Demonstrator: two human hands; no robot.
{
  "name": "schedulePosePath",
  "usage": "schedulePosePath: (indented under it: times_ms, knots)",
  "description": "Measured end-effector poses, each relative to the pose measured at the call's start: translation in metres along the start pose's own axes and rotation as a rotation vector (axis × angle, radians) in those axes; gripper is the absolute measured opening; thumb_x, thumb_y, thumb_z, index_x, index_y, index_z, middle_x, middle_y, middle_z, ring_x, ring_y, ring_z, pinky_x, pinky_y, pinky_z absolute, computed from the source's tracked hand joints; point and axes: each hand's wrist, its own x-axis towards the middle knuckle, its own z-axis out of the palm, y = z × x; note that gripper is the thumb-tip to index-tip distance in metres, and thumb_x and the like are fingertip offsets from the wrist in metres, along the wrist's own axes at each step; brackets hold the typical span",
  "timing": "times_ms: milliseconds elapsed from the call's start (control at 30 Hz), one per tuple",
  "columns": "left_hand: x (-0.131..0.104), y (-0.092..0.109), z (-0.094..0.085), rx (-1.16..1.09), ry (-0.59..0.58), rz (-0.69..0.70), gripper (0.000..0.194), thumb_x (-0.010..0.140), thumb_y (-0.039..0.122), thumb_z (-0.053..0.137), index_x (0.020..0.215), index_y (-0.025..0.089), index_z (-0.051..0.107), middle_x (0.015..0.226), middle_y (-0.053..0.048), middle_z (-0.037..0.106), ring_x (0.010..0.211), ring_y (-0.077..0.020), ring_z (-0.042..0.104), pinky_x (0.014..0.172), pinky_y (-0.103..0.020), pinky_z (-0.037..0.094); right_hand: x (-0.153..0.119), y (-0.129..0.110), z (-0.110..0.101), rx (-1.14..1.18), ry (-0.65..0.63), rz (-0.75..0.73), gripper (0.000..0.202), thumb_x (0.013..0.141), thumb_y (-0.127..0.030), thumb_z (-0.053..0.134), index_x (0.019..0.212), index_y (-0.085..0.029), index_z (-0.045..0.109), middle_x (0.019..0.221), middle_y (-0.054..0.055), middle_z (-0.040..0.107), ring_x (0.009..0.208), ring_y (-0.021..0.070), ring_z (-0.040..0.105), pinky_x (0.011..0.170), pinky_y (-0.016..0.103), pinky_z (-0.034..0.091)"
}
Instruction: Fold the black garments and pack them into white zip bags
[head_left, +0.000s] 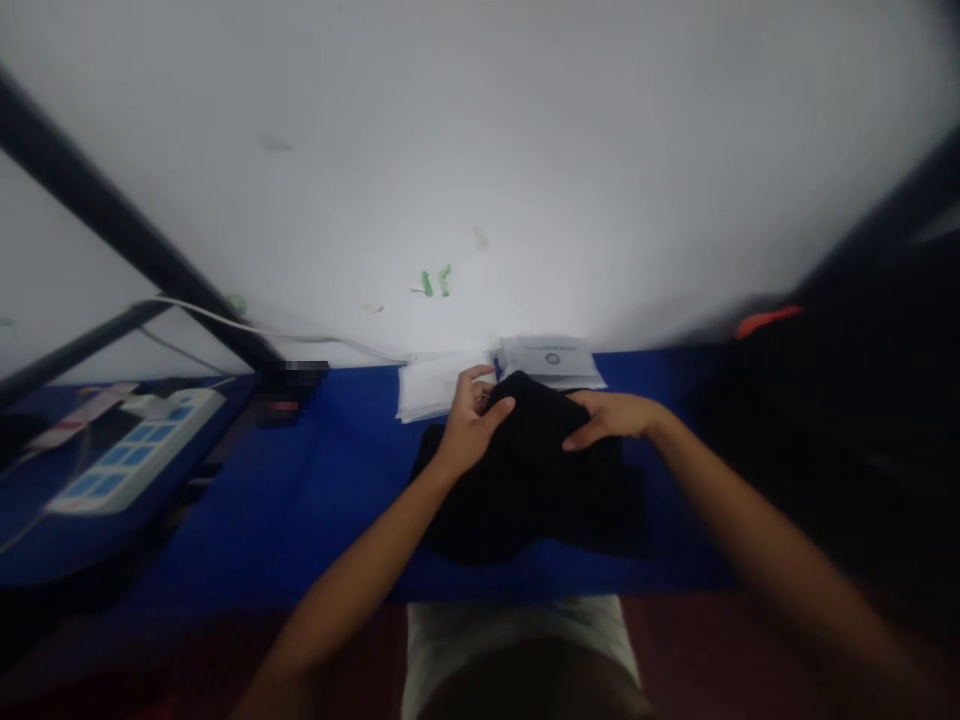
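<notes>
A black cloth item (525, 490), possibly a garment, lies bunched on the blue surface (292, 500) in front of me. Its far edge is lifted between my two hands. My left hand (477, 415) grips it at the left, thumb on the near side and fingers curled behind. At the right, my right hand (609, 415) pinches the same cloth, its thumb on top and some fingers hidden by the fabric. Just beyond the cloth lie a stack of white packets (431, 388) and a white printed packet (555, 360) with a dark round mark.
On the left lies a white power strip (139, 455) with blue sockets; a white cable (300, 335) runs along the white wall (525, 180). Dark bars (127, 200) slant at both sides. A large dark mass (825, 450) with an orange patch (769, 320) fills the right.
</notes>
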Motion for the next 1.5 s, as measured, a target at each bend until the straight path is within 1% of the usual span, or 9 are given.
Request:
schedulePosePath:
  times_ms: [167, 333, 467, 667, 767, 867, 1133, 1367, 1500]
  knots:
    - [0.026, -0.022, -0.046, 0.196, -0.018, -0.048, 0.04, 0.083, 0.041, 0.063, 0.116, 0.021, 0.051, 0.09, -0.002, 0.063, 0.072, -0.0139, 0.061, 0.061, -0.024, 0.048, 0.012, 0.021, 0.003, 0.305, 0.119, 0.065, 0.052, 0.064, -0.02, 0.081, 0.113, -0.019, 0.065, 0.094, 0.003, 0.075, 0.075, 0.0177, 0.072, 0.064, 0.024, 0.059]
    - [0.037, -0.04, -0.106, 0.9, -0.2, 0.195, 0.027, 0.081, 0.027, 0.061, 0.107, 0.021, 0.062, 0.108, -0.007, 0.064, 0.106, -0.0249, 0.058, 0.092, -0.04, 0.047, 0.018, 0.049, 0.008, 0.517, 0.336, 0.019, 0.053, 0.065, -0.02, 0.082, 0.115, -0.023, 0.064, 0.096, 0.003, 0.075, 0.074, 0.019, 0.073, 0.061, 0.025, 0.06]
    - [0.041, -0.051, -0.125, 1.115, -0.308, 0.122, 0.024, 0.082, 0.02, 0.055, 0.104, 0.021, 0.065, 0.109, -0.007, 0.066, 0.106, -0.0245, 0.059, 0.094, -0.038, 0.045, 0.021, 0.06, 0.015, 0.549, 0.368, -0.002, 0.047, 0.065, -0.018, 0.082, 0.109, -0.021, 0.067, 0.099, 0.004, 0.075, 0.08, 0.0186, 0.073, 0.071, 0.025, 0.06]
    - [0.038, -0.039, -0.116, 1.181, -0.205, 0.057, 0.03, 0.087, 0.017, 0.046, 0.113, 0.023, 0.06, 0.097, -0.006, 0.068, 0.087, -0.0225, 0.063, 0.075, -0.033, 0.048, 0.026, 0.059, 0.021, 0.484, 0.361, 0.099, 0.042, 0.072, -0.029, 0.08, 0.111, -0.02, 0.067, 0.107, 0.007, 0.074, 0.09, 0.0209, 0.072, 0.077, 0.028, 0.061]
    - [0.032, -0.023, -0.113, 1.221, -0.211, 0.092, 0.029, 0.084, 0.012, 0.044, 0.099, 0.024, 0.065, 0.102, -0.006, 0.062, 0.086, -0.0196, 0.061, 0.075, -0.03, 0.047, 0.03, 0.062, 0.023, 0.472, 0.401, 0.098, 0.042, 0.076, -0.037, 0.077, 0.112, -0.019, 0.066, 0.109, 0.009, 0.073, 0.09, 0.0216, 0.072, 0.08, 0.03, 0.06]
    - [0.025, -0.011, -0.11, 1.245, -0.205, 0.096, 0.023, 0.084, 0.013, 0.046, 0.083, 0.019, 0.068, 0.098, -0.007, 0.057, 0.082, -0.0179, 0.059, 0.077, -0.03, 0.047, 0.032, 0.064, 0.024, 0.43, 0.378, 0.029, 0.044, 0.074, -0.03, 0.079, 0.114, -0.019, 0.066, 0.108, 0.008, 0.074, 0.09, 0.0212, 0.072, 0.081, 0.031, 0.06]
    - [0.006, 0.004, -0.077, 1.347, -0.13, 0.022, 0.026, 0.077, 0.032, 0.067, 0.099, 0.02, 0.059, 0.103, -0.007, 0.055, 0.08, -0.0209, 0.059, 0.067, -0.03, 0.045, 0.021, 0.048, 0.032, 0.548, 0.335, -0.092, 0.06, 0.065, -0.013, 0.079, 0.121, -0.024, 0.062, 0.107, 0.002, 0.073, 0.091, 0.0194, 0.07, 0.084, 0.032, 0.056]
    - [-0.008, 0.011, -0.04, 1.296, -0.235, 0.157, 0.002, 0.079, 0.02, 0.054, 0.079, 0.019, 0.053, 0.081, -0.004, 0.055, 0.072, -0.02, 0.056, 0.062, -0.03, 0.039, 0.024, 0.043, 0.048, 0.561, 0.363, -0.109, 0.06, 0.066, -0.014, 0.078, 0.122, -0.025, 0.061, 0.102, 0.001, 0.074, 0.086, 0.0193, 0.071, 0.079, 0.032, 0.057]
    - [-0.01, 0.008, -0.033, 1.191, -0.181, 0.272, 0.012, 0.079, 0.018, 0.049, 0.068, 0.02, 0.048, 0.071, -0.002, 0.052, 0.065, -0.0169, 0.051, 0.059, -0.029, 0.037, 0.03, 0.047, 0.045, 0.508, 0.427, -0.063, 0.053, 0.069, -0.015, 0.075, 0.12, -0.023, 0.063, 0.097, 0.002, 0.075, 0.08, 0.019, 0.071, 0.076, 0.031, 0.057]
